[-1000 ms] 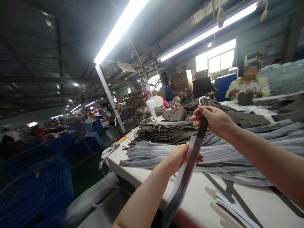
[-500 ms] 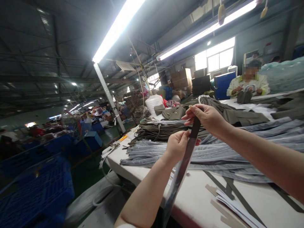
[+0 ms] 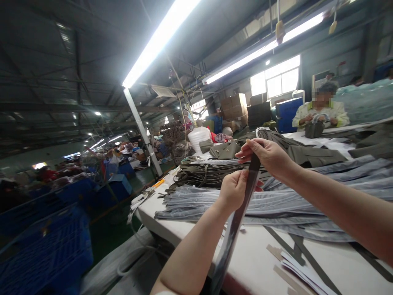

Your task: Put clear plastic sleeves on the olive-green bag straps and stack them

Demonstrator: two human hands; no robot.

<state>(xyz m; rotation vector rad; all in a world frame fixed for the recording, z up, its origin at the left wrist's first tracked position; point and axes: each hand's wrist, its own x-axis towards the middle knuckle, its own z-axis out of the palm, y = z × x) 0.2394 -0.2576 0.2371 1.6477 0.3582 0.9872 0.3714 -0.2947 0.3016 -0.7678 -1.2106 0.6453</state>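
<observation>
Strip (image 3: 237,222) pinched, right hand (image 3: 270,155) above left hand (image 3: 233,189)

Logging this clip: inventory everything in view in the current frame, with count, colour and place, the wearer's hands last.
Held strip: 1, dark, in both hands
Grey strips: many, blue-grey, across the table
Dark straps: many, dark olive, behind the grey strips
Table: 1, white, before the wearer
Papers: several, white, near table edge
Other person: 1, pale top, far right
Bag: 1, dark olive, before that person
Cartons: several, brown, background
Fan: 1, dark, beyond the table
Lights: 2 long ones, white, overhead
Pallet: at least 1, blue, lower left
Distant clutter: too blurred to count
Left hand: 1, bare, lower on the strip
Right hand: 1, bare, at its upper end
</observation>
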